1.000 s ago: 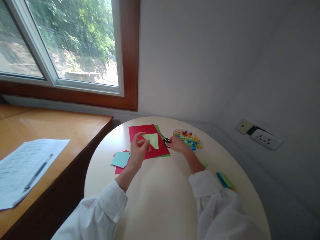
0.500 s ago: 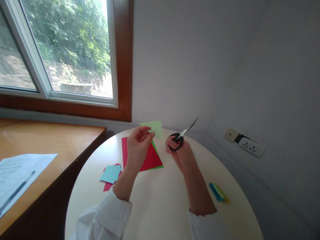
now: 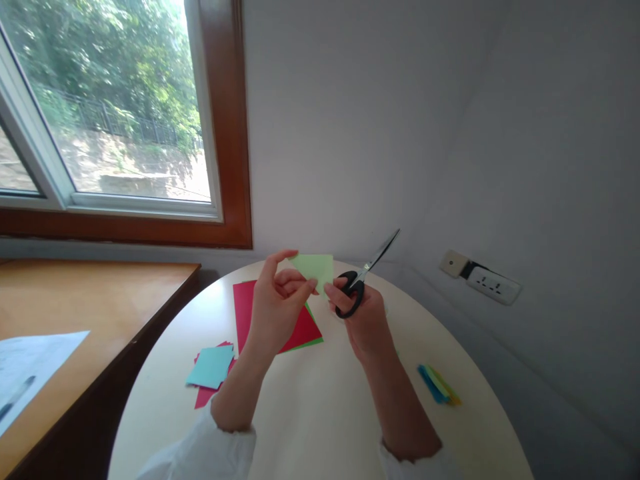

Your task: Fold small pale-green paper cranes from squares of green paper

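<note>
A light green square of paper (image 3: 318, 267) is held up above the table in my left hand (image 3: 280, 307), pinched by thumb and fingers near its edges. My right hand (image 3: 367, 320) keeps black-handled scissors (image 3: 357, 287) hooked on its fingers, their closed blades pointing up and away to the right. The right thumb and finger touch the paper's lower right corner. Beneath the left hand lie a red sheet (image 3: 245, 303) and a green sheet (image 3: 315, 342) under it, partly hidden by the hand.
On the round white table (image 3: 310, 413), light blue paper squares (image 3: 212, 367) rest over red pieces at left; folded blue, green and yellow papers (image 3: 439, 385) lie at right. A wooden desk (image 3: 125, 293) with a written sheet (image 3: 45, 353) and pen (image 3: 17, 397) stands left.
My hands have come together, and the right fingers now reach the green paper's corner. The scissors have shifted with the right hand. The view has turned slightly right.
</note>
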The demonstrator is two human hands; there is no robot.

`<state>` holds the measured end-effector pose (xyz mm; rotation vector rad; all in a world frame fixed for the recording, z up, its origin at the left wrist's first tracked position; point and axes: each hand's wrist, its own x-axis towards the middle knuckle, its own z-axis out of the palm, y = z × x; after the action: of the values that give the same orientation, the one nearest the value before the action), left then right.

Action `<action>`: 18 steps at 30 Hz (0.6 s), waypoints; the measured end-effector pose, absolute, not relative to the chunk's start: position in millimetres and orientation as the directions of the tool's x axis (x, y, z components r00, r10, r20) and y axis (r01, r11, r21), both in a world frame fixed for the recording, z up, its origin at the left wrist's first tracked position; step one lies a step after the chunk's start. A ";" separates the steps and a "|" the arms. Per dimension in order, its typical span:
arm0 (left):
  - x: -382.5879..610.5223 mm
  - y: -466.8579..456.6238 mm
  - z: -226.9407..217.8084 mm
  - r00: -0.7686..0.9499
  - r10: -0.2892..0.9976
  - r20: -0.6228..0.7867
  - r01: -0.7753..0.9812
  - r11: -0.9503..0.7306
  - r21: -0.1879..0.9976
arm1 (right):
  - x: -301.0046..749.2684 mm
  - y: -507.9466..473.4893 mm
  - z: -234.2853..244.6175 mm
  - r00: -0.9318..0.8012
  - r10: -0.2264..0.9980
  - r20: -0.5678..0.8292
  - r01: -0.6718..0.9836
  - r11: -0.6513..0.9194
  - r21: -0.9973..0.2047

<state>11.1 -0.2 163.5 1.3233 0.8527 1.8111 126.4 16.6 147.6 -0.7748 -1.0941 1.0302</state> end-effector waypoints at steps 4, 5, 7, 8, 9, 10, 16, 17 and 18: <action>7.6 -3.1 165.2 -0.114 0.886 0.450 -0.191 -0.464 0.865 | 127.5 12.7 150.6 0.154 0.925 0.347 -0.264 0.377 -0.888; 6.7 -4.0 165.6 -0.087 0.892 0.444 -0.194 -0.453 0.870 | 127.4 12.4 151.0 0.155 0.923 0.353 -0.261 0.383 -0.886; 5.4 -6.3 166.9 -0.044 0.897 0.439 -0.197 -0.438 0.877 | 127.2 12.2 151.5 0.147 0.917 0.371 -0.256 0.398 -0.881; 5.1 -7.8 167.7 -0.031 0.900 0.436 -0.196 -0.433 0.880 | 127.1 11.9 151.8 0.147 0.913 0.380 -0.258 0.406 -0.877; 4.9 -9.5 168.8 -0.020 0.901 0.433 -0.192 -0.428 0.883 | 127.0 11.4 152.0 0.152 0.911 0.383 -0.264 0.411 -0.873; 5.0 -11.2 169.9 -0.013 0.904 0.428 -0.185 -0.423 0.887 | 127.0 10.5 152.4 0.160 0.910 0.382 -0.272 0.413 -0.869; 6.4 -15.3 173.2 -0.026 0.909 0.415 -0.195 -0.412 0.890 | 128.1 3.6 156.2 0.088 0.921 0.380 -0.325 0.387 -0.863; 6.0 -14.3 172.6 -0.053 0.905 0.423 -0.193 -0.425 0.885 | 128.3 2.8 156.8 0.073 0.922 0.380 -0.334 0.382 -0.862; 5.3 -13.1 171.8 -0.079 0.899 0.431 -0.192 -0.438 0.878 | 128.3 2.2 157.2 0.065 0.923 0.379 -0.342 0.378 -0.861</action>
<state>5.3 -13.1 171.8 1.3477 0.8279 1.6489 128.3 2.2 157.2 -0.6647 -1.1131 1.0686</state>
